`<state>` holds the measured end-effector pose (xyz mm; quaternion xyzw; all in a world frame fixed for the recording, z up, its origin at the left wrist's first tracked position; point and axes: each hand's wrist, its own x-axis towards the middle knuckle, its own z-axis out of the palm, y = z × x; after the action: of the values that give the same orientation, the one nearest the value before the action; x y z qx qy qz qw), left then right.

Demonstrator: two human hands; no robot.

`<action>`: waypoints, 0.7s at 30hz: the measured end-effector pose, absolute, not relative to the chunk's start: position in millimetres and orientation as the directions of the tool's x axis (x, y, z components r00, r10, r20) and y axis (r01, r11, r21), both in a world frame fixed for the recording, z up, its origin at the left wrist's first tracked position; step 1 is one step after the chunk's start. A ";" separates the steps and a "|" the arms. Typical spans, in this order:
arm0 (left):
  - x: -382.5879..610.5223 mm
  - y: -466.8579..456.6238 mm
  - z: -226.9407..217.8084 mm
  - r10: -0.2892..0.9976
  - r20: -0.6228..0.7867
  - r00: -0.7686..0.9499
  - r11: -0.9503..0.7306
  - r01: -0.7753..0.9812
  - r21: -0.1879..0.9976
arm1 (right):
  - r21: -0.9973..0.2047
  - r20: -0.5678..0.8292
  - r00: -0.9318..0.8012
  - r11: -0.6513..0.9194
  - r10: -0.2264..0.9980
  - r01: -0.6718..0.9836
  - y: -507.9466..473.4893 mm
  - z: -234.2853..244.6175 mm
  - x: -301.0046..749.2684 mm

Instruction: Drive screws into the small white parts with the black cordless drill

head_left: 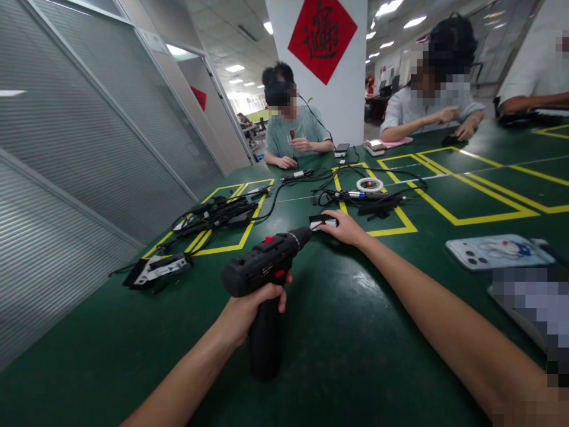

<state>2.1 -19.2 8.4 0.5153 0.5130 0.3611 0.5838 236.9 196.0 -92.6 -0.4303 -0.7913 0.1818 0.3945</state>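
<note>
My left hand [258, 299] is wrapped round the handle of a black cordless drill [262, 261] with red switches. The drill points away to the right, its chuck close to a small black part with a white face [323, 222]. That part is gripped in the fingers of my right hand [341, 226], just above the green table [320, 367]. Whether the drill's bit touches the part cannot be made out.
Bundled black cables and adapters [222, 213] lie to the left, near a black-and-white part [157, 270]. Ahead are a white tape roll [369, 185] and pen-like tools [355, 194]. A phone [500, 252] rests at right. Co-workers [296, 127] sit across the table.
</note>
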 end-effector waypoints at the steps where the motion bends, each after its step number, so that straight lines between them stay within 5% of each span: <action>1: 1.8 -18.9 7.8 0.950 -0.232 0.208 0.213 0.112 0.971 | -0.630 0.469 -0.316 0.563 0.825 0.535 195.8 -92.5 236.4; 21: 11.3 -14.0 17.8 0.962 -0.212 0.171 0.189 0.140 0.972 | -0.600 0.473 -0.323 0.568 0.820 0.563 190.8 -89.3 236.4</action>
<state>11.3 -14.0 17.8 0.5207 0.5292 0.3667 0.5606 236.4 190.8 -89.3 -0.4340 -0.7962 0.1658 0.3875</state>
